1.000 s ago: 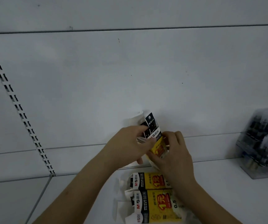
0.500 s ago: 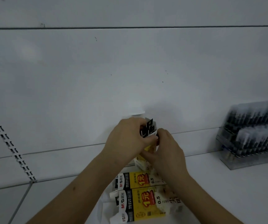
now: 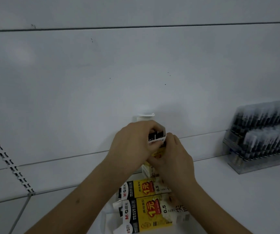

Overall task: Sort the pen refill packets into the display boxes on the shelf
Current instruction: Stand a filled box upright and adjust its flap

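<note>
Both hands have sunk lower against the white back panel over the last second. The left hand and right hand together pinch a black-and-yellow refill packet, fingers pressed onto its top edge. It appears to be going down into an upright display box, though hands hide the seating. Two yellow display boxes lie on the shelf below.
</note>
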Tool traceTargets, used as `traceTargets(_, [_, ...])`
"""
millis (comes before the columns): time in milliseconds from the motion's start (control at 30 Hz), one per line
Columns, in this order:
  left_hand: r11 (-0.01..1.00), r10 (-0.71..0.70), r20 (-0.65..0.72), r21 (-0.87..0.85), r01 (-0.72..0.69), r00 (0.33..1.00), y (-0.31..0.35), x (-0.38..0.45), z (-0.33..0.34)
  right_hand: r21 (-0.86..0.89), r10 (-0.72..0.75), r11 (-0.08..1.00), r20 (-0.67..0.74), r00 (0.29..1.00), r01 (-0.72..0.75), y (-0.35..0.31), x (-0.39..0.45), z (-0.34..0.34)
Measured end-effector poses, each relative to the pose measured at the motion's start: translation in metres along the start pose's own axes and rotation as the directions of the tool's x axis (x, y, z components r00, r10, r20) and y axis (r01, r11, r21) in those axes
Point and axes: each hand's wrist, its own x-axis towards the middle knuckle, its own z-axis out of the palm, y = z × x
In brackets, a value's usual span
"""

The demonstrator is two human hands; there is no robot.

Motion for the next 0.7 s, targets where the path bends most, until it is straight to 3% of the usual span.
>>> traceTargets(67, [0.999, -0.024, -0.058, -0.042, 0.022, 0.998, 0.001, -0.002, 0.002, -0.008, -0.016, 1.0, -0.004, 1.0, 0.016, -0.002, 0.0, 0.002])
traceTargets(200, [0.995, -0.083, -0.003, -0.054, 0.083, 0.997, -0.006, 0.006, 0.004, -0.031, -0.006, 0.999, 0.004, 1.0, 0.006, -0.004, 0.0, 0.003])
traceTargets(367, [0.999, 0.005, 0.086, 0.032, -0.008, 0.996, -0.012, 0.007, 0.007, -0.049, -0.028, 0.998, -0.009, 1.0, 0.027, 0.0, 0.002, 0.003])
traceTargets(500, [0.987, 0.139, -0.163, -0.06, -0.15, 0.977, -0.026, -0.004, 0.013, 0.072, -0.104, 0.991, -0.063, 0.993, 0.109, 0.005, 0.001, 0.002])
traceTargets(600, [0.983, 0.034, -0.331, -0.159, -0.092, 0.943, -0.033, -0.012, 0.019, 0.22, -0.168, 0.957, -0.102, 0.98, 0.187, 0.007, 0.001, -0.002])
traceTargets(700, [0.943, -0.082, -0.389, -0.328, -0.054, 0.917, -0.034, -0.013, 0.028, 0.233, -0.242, 0.935, -0.134, 0.961, 0.268, 0.01, 0.003, -0.005])
